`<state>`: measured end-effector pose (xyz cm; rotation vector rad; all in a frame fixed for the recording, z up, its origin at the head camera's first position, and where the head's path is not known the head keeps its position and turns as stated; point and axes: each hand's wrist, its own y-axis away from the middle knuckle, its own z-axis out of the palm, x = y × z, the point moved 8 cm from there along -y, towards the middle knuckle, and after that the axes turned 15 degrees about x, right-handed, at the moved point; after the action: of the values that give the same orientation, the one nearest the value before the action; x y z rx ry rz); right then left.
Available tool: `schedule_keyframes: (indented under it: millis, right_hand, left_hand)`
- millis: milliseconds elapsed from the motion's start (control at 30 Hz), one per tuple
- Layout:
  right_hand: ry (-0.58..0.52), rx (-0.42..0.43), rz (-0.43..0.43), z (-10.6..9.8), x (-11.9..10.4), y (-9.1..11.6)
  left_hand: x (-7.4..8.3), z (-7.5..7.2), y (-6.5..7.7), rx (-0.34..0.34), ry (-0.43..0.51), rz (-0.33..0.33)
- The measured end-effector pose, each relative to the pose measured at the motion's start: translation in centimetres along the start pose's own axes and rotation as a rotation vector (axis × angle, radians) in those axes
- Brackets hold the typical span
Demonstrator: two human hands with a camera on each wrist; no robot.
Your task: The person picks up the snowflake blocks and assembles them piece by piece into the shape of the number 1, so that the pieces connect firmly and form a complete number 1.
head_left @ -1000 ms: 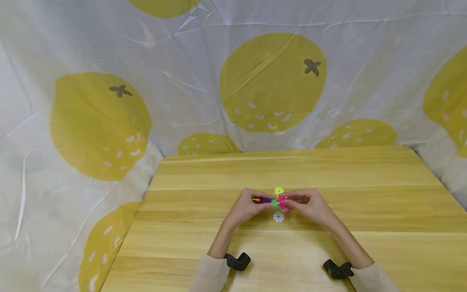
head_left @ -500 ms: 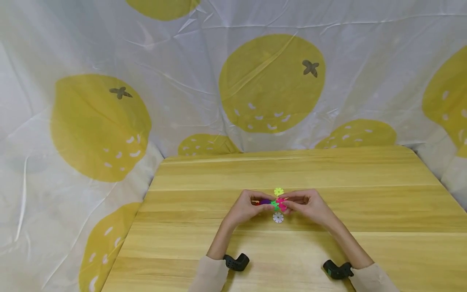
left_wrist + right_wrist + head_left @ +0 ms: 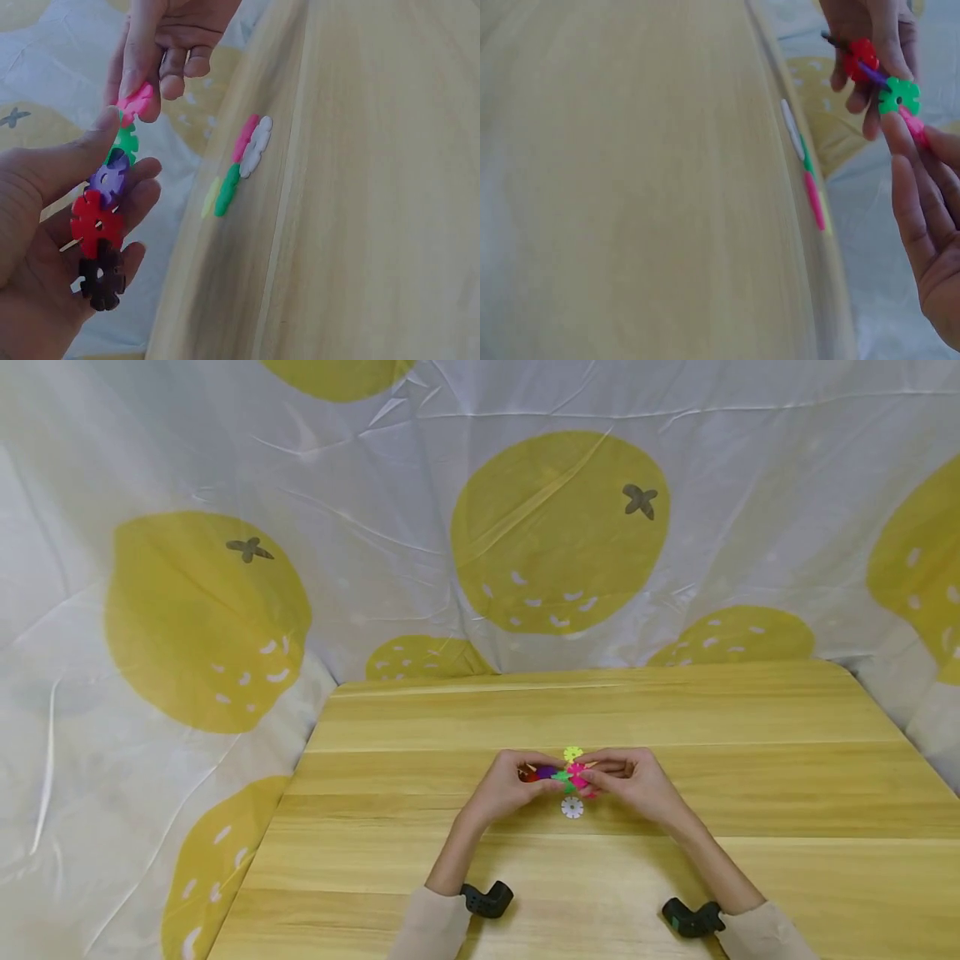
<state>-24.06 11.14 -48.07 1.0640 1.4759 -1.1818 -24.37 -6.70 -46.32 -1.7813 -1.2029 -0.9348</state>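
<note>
My head view looks forward and down from above the left hand and right hand. Each wrist view sits nearer, facing its own hand; both share the worktop and joined discs.

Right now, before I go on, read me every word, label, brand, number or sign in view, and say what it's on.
None: no readable text in any view.
Held chain of flower-shaped pieces: no lettering seen.
Loose pieces: none seen.
Patterned cloth: printed fruit, no writing seen.
Right wrist's black device: a small greenish patch, too small to read.
</note>
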Motion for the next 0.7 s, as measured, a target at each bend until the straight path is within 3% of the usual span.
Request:
schedule_keyframes:
  millis: [167, 300, 533, 700]
  right_hand:
    - [-0.006, 0.015, 0.007, 0.3, 0.0, 0.0]
    - [-0.017, 0.045, 0.039, 0.5, 0.3, 0.0]
    - [0.038, 0.066, 0.098, 0.1, 1.0, -0.2]
    - [0.059, 0.051, 0.164, -0.6, 1.8, -0.2]
  left_hand:
    - [1.2, 0.2, 0.0, 0.078, -0.088, 0.144]
    - [2.0, 0.6, 0.1, 0.127, -0.101, 0.239]
    - [1.7, 0.7, 0.1, 0.158, -0.087, 0.261]
    - [1.0, 0.2, 0.0, 0.139, -0.106, 0.202]
